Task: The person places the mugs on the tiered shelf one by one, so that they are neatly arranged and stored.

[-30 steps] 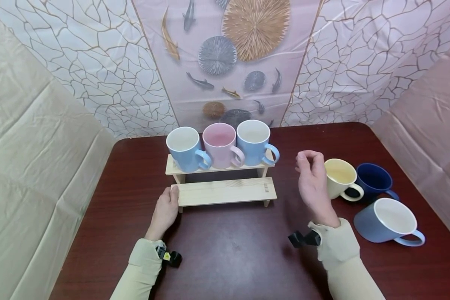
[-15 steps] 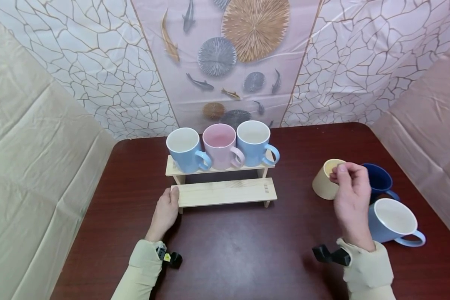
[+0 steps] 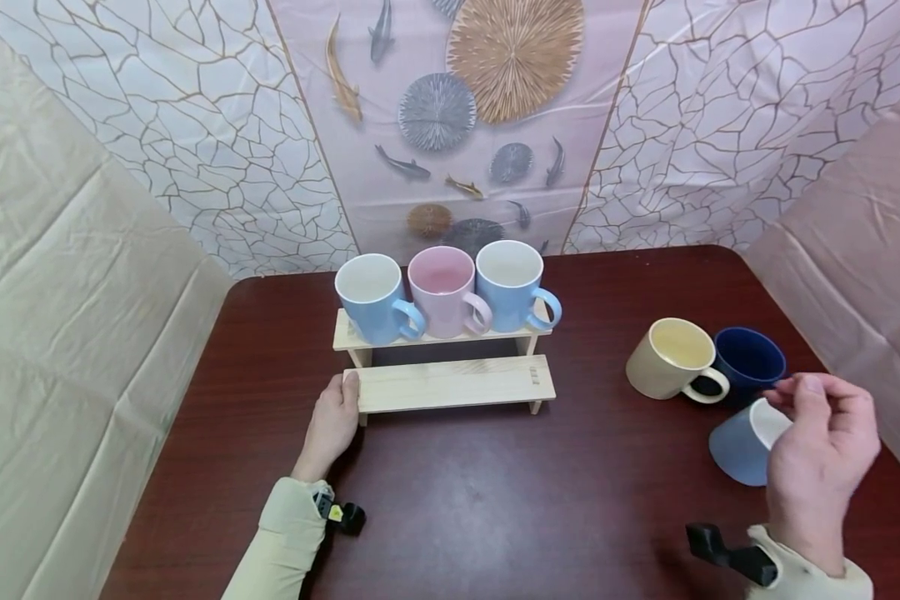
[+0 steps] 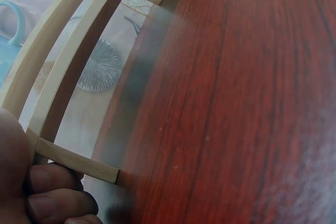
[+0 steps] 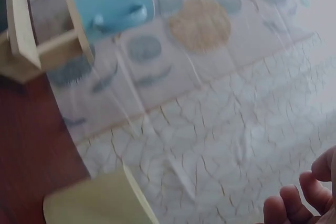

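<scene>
At the left end of a two-tier wooden stand [image 3: 450, 385], my left hand [image 3: 332, 429] grips the lower shelf. Its thumb lies on top and, in the left wrist view, its fingers [image 4: 55, 205] curl under the board. My right hand [image 3: 821, 458] hovers over a grey-blue mug [image 3: 738, 446] at the right and covers the mug's handle side; its fingers are loosely curled around nothing. On the upper shelf stand a light blue mug [image 3: 375, 312], a pink mug [image 3: 441, 307] and another light blue mug [image 3: 504, 300], side by side with handles to the right.
A cream-yellow mug [image 3: 660, 371] stands upright right of the stand, and a dark blue mug [image 3: 750, 358] is beside it. The dark red wooden table [image 3: 450, 500] meets a patterned cloth [image 3: 457, 192] behind and cloth walls at both sides.
My right hand has travelled right and toward me, past the cream-yellow mug to above the grey-blue mug. The left hand keeps its grip on the stand, unmoved.
</scene>
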`<state>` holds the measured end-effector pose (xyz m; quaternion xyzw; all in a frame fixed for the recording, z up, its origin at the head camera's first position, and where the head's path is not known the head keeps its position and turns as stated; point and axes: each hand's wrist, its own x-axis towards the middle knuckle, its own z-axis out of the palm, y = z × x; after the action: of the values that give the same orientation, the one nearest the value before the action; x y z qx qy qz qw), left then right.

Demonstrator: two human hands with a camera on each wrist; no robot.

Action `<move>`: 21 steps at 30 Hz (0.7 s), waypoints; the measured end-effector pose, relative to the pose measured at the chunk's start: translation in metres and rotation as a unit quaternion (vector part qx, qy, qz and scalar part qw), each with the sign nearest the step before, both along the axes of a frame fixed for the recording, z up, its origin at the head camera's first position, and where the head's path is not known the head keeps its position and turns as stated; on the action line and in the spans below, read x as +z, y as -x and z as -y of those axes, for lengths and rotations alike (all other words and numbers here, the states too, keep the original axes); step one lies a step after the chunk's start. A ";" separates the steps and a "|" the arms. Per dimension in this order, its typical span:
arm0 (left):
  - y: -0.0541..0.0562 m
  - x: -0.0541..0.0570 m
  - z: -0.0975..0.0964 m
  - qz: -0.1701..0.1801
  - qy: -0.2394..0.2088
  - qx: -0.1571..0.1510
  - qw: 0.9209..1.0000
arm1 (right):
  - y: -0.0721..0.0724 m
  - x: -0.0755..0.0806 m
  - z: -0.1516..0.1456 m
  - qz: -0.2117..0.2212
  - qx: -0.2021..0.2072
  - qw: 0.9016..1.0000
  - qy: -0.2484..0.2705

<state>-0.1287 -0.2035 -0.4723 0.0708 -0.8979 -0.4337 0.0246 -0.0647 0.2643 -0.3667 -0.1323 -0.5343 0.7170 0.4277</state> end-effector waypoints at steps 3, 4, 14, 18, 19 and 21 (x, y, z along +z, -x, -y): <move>0.000 0.000 0.001 0.002 -0.001 0.001 1.000 | -0.006 -0.005 -0.012 0.019 -0.040 0.999 -0.001; 0.000 0.000 0.001 0.003 -0.002 0.000 1.000 | -0.008 -0.007 -0.015 0.027 -0.057 0.998 -0.005; 0.000 -0.001 0.002 0.000 -0.001 -0.003 1.000 | -0.032 -0.026 -0.049 0.187 -0.166 0.965 0.082; 0.000 -0.001 0.003 0.000 -0.001 -0.004 1.000 | -0.033 -0.035 -0.056 0.236 -0.161 0.957 0.057; 0.000 -0.001 0.003 0.000 -0.001 -0.003 1.000 | -0.032 -0.038 -0.057 0.244 -0.157 0.955 0.053; 0.000 -0.001 0.003 0.002 -0.002 -0.004 1.000 | -0.031 -0.043 -0.061 0.256 -0.155 0.953 0.050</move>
<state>-0.1286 -0.2060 -0.4729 0.0685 -0.8972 -0.4357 0.0207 -0.0334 0.3250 -0.4093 -0.4144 -0.5621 0.6096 0.3751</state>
